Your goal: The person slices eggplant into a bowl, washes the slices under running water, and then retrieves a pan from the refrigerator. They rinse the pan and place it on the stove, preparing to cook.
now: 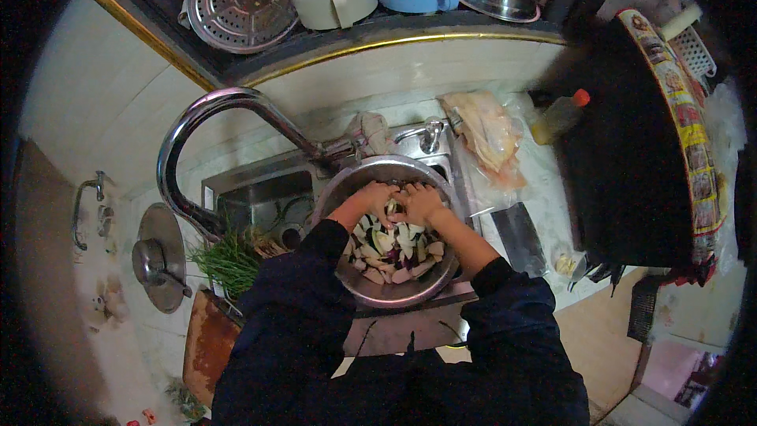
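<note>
A large round metal basin (408,299) rests over the right part of a steel double sink. Inside it lie many cut vegetable chunks (393,254), pale with some dark purple skin. My left hand (378,200) and my right hand (421,202) are close together in the upper part of the basin, fingers bent among the pieces. Some pale and green-edged pieces show between the hands. The fingertips are partly hidden, so whether either hand grips a piece is unclear.
A curved chrome faucet (204,100) arches at the left, above green stalks (227,263). Right of the basin are a cleaver blade (520,239), bagged raw poultry (482,130) and a red-capped bottle (559,117). A metal lid (159,290) stands far left.
</note>
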A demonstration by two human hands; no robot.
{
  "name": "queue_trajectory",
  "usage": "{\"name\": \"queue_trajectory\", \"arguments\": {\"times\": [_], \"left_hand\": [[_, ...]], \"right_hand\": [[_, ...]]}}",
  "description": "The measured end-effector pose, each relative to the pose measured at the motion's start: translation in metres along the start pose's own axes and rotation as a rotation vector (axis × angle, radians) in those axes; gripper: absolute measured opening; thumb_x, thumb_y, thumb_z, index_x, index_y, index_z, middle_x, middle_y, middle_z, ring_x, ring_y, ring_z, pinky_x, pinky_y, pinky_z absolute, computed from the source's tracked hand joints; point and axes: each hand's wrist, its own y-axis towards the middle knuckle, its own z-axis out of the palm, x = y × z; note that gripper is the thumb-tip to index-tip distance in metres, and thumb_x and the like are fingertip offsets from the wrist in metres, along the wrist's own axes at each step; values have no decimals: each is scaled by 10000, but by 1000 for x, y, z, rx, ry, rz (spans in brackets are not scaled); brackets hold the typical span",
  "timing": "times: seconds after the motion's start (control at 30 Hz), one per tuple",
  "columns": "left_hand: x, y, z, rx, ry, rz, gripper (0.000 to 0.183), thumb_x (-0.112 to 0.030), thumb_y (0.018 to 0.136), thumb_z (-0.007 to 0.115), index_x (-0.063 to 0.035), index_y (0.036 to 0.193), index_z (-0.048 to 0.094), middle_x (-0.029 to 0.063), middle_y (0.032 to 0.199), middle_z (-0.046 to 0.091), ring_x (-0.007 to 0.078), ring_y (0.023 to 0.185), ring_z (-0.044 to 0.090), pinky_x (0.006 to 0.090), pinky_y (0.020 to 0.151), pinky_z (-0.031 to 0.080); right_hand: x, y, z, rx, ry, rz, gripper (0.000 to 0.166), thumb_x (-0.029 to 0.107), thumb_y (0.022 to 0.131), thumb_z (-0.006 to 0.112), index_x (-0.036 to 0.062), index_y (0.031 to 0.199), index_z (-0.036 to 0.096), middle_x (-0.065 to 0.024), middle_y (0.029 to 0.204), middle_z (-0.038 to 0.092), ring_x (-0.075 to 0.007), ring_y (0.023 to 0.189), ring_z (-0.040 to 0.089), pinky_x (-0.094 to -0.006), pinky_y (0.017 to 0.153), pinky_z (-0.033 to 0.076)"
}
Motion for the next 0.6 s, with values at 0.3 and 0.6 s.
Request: {"name": "queue_trajectory", "arguments": {"times": [0.3,0.6], "left_hand": [[-3,-47,16,423,-254,-89,1190,-550,324,784,-119,1298,253,153,1287,313,305,1183,297,384,965,264],[-50,-102,57,227,-261,-312,1460,-521,236,806,-178,1327,-102,309,1321,4,434,1219,148,456,966,241]], "right_hand": [[1,-23,34,282,284,114,950,749,623,386,85,1291,268,-224,1236,359,-373,1159,331,-400,937,308],[36,-60,66,25,821,289,1021,705,561,546,77,1303,230,-306,1252,268,-407,1169,293,-396,957,277]]}}
